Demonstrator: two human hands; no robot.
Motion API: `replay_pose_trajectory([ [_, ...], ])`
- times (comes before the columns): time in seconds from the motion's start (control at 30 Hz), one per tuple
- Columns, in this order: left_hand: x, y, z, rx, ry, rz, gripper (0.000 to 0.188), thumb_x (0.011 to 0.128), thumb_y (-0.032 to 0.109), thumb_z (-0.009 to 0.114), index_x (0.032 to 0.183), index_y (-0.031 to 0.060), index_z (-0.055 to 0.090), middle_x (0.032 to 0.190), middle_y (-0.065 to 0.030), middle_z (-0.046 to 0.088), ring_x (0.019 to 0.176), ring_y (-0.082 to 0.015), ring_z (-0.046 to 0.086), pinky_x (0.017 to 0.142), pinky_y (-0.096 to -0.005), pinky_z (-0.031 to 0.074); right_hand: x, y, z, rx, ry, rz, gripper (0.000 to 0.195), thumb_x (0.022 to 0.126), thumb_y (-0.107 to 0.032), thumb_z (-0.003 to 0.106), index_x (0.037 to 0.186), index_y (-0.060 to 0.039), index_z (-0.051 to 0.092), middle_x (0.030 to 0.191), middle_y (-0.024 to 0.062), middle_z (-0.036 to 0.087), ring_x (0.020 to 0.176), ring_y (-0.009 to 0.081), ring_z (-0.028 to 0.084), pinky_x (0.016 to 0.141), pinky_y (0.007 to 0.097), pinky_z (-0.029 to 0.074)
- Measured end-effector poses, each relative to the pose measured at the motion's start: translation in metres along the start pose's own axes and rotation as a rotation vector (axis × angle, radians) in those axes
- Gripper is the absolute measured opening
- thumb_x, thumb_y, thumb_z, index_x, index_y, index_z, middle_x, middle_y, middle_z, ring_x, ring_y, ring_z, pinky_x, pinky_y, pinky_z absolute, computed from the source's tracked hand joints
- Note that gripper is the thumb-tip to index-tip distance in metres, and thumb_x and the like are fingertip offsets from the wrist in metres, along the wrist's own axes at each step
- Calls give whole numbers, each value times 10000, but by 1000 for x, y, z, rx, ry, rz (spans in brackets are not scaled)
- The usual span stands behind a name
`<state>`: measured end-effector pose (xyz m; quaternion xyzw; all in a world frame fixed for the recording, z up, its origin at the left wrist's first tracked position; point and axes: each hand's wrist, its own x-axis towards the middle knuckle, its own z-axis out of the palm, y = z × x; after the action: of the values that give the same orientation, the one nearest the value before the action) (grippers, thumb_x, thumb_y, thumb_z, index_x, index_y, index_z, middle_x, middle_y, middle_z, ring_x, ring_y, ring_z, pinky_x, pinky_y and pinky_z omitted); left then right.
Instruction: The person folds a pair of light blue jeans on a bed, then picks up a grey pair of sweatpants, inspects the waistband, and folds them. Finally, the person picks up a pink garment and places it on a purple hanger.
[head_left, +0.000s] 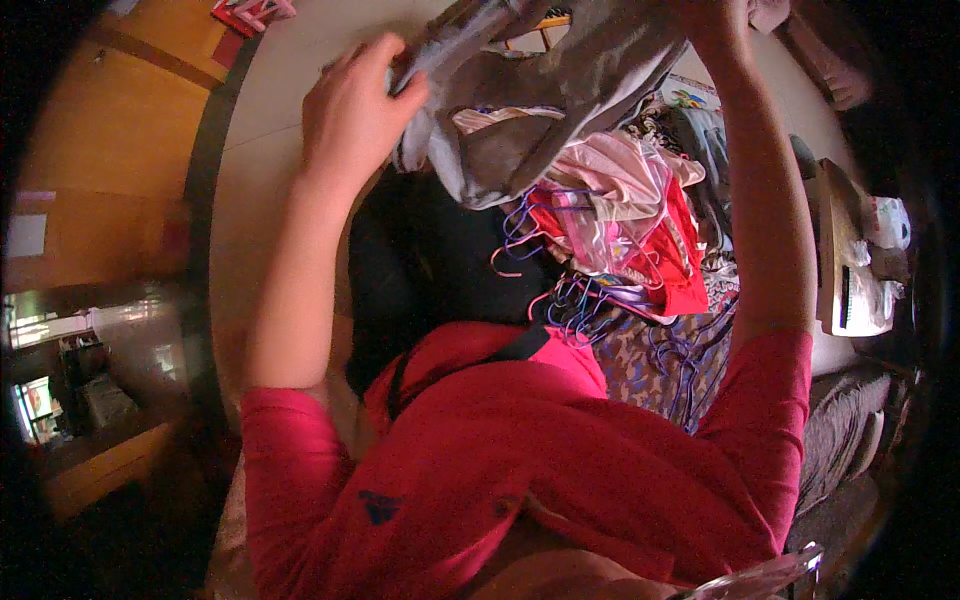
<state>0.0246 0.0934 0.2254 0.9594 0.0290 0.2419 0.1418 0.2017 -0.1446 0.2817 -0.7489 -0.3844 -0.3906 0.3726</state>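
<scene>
A grey garment (517, 82) is held up and spread between my hands at the top of the view. My left hand (356, 105) grips its left side between thumb and fingers. At the upper edge, my right hand (720, 22) is partly cut off, against the garment's right side; its grip is not clear. Below the garment lies a pile of clothes with a pale pink cloth (607, 165) and a red cloth (686, 277). Purple and pink hangers (521, 232) stick out of the pile, and more hangers (577, 311) lie nearer to me.
A camouflage-patterned cloth (645, 360) lies under purple hangers at my right. Wooden cabinets (135, 112) line the left. A small table (840, 247) bearing a plastic bag (889, 221) stands at the right. A blurred limb, perhaps another person's, shows at the upper right.
</scene>
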Motion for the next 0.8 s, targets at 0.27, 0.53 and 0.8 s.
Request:
replay_pose_trajectory([
  [0.27, 34, 50, -45, -213, 339, 243, 292, 745, 5, 492, 1030, -42, 535, 1013, -260, 550, 998, -371, 519, 821, -365, 429, 21, -118, -4, 329, -525, -85, 222, 777, -126, 609, 974, -26, 599, 817, 127, 619, 727, 182, 571, 666, 308, 464],
  [0.53, 25, -54, -114, 183, 310, 22, 303, 771, 92, 512, 1065, 34, 552, 926, -172, 612, 879, -310, 581, 786, -343, 439, -1, -48, -11, -98, -424, 10, 171, 767, -172, 556, 845, -26, 597, 787, 177, 598, 745, 347, 569, 653, 415, 448],
  [0.8, 15, -98, -136, -125, 53, -259, 222, 795, 78, 513, 988, 1, 590, 838, -102, 622, 786, -173, 572, 710, -280, 436, -26, 36, -38, -424, -249, 125, 204, 783, -193, 525, 922, -52, 573, 866, 171, 598, 840, 362, 575, 730, 426, 451],
])
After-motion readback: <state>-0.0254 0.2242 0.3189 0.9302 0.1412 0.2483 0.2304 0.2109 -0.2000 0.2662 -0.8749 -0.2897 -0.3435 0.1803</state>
